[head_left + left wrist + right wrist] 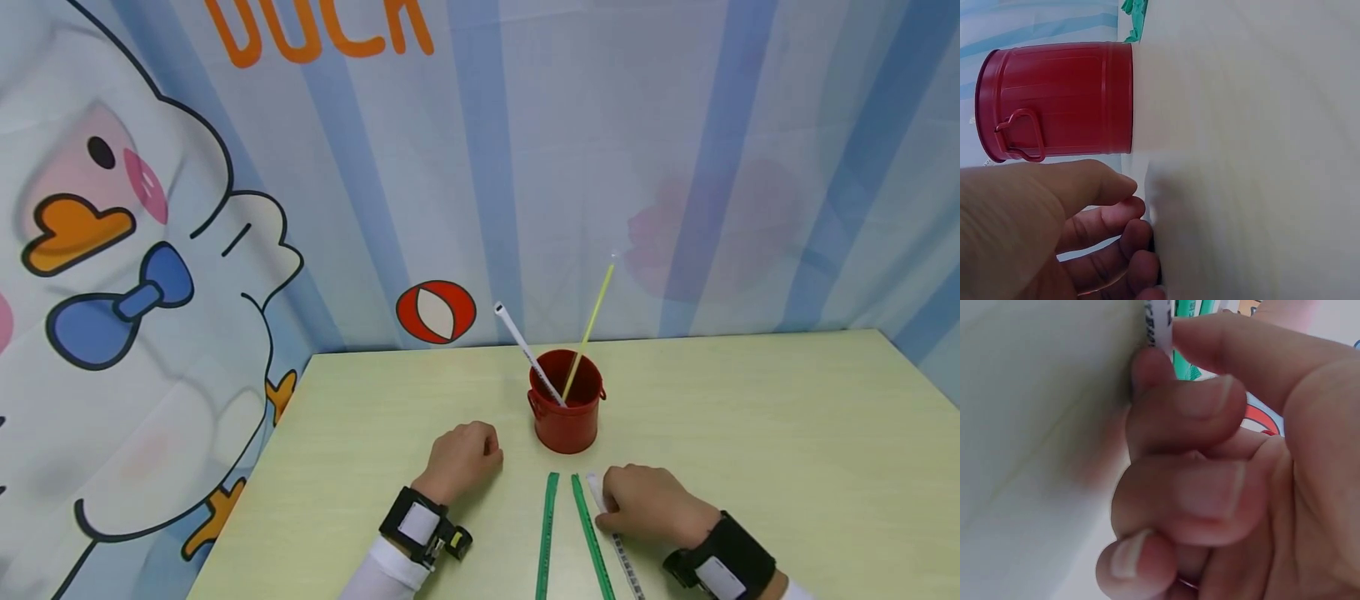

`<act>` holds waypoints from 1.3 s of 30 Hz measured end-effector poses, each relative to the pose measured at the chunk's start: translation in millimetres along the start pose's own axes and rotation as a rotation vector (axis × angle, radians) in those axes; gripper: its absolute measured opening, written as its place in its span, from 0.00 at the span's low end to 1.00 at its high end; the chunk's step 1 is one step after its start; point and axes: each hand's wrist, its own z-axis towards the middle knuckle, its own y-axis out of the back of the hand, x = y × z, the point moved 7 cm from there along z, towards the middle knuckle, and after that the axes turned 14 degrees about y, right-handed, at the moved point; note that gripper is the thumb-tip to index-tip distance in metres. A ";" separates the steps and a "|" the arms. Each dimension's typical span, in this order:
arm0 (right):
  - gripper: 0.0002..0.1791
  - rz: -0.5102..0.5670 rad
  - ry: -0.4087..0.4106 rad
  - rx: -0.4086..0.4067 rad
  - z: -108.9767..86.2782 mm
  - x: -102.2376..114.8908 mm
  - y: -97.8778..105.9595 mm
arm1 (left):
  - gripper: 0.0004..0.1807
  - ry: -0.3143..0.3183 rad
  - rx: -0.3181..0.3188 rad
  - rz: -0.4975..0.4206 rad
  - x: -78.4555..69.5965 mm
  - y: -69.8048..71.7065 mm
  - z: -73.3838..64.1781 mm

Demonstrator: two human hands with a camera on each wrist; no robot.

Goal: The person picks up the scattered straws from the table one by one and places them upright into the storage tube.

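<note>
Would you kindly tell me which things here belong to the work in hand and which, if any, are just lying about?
Probably part of the job:
white strip, pinched by the right hand
green strip
second green strip
red bucket
white stick and yellow stick leaning inside

Probably not:
cartoon backdrop, hanging behind
wrist cameras, worn, not lying about

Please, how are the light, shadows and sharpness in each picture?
Head: soft light, print on the held white stick too small to read; left wrist: soft-edged shadow on the table beside the left grip; right wrist: table hazy, darker near the right grip.
</note>
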 end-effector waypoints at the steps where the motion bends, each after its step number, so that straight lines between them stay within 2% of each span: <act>1: 0.12 -0.001 0.004 -0.003 0.0 0.4 0.2 | 0.12 0.000 0.000 0.001 -0.2 -0.1 0.1; 15: 0.10 0.007 0.013 -0.035 0.5 1.2 1.0 | 0.13 -0.001 -0.006 0.004 -1.4 -0.3 -0.3; 29: 0.09 -0.009 0.007 -0.102 0.0 -0.8 15.4 | 0.13 -0.005 -0.018 0.006 -1.6 0.9 -2.2; 39: 0.14 -0.022 0.020 -0.176 -4.9 2.2 31.3 | 0.13 0.006 -0.012 0.006 0.1 -1.2 -1.5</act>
